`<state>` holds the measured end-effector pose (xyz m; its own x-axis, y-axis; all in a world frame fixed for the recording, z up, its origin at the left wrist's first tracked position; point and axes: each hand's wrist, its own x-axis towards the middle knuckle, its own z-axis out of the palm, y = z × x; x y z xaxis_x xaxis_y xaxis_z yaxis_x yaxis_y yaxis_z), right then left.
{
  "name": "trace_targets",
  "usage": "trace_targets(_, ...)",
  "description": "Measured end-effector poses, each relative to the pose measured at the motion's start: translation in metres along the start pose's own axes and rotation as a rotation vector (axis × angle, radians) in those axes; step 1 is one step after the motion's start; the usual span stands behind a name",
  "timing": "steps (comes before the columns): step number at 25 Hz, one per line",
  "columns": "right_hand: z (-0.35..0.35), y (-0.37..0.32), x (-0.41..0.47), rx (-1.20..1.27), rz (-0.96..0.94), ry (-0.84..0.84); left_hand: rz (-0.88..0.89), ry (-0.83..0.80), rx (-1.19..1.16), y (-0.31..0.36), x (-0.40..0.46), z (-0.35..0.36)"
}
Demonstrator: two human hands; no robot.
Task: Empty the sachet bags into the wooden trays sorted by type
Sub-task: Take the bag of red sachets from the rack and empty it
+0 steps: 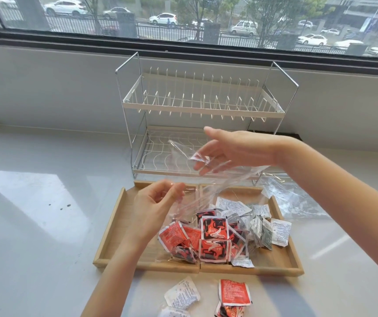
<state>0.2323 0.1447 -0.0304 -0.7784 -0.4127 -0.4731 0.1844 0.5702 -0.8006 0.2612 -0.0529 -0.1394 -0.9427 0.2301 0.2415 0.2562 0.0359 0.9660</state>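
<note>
Head view: the left hand (153, 202) pinches one edge of a clear plastic bag (197, 193) above the two wooden trays (114, 225), while the right hand (231, 149) holds the bag's upper end between loosely curled fingers, with one sachet caught there. Red sachets (213, 239) lie heaped across the seam between the trays; white sachets (261, 218) fill the right one. Loose sachets (233, 292) lie on the tabletop (35, 225) nearer the camera. A dish rack (201, 115) stands behind, with another empty bag (293, 197) to the right.
</note>
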Motion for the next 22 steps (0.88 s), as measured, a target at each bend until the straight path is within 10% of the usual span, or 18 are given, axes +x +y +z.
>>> trace_targets(12,-0.037,-0.009,-0.035,-0.281,-0.281,0.326,-0.005,0.042,0.017,-0.004,0.006,-0.005)
trace_targets(17,-0.046,0.011,-0.041,-0.475,0.063,0.001,0.023,0.050,0.012,-0.003,0.006,-0.008)
trace_targets(22,-0.058,0.028,-0.056,-0.336,0.017,-0.011,-0.008,0.097,0.000,-0.004,0.009,-0.010)
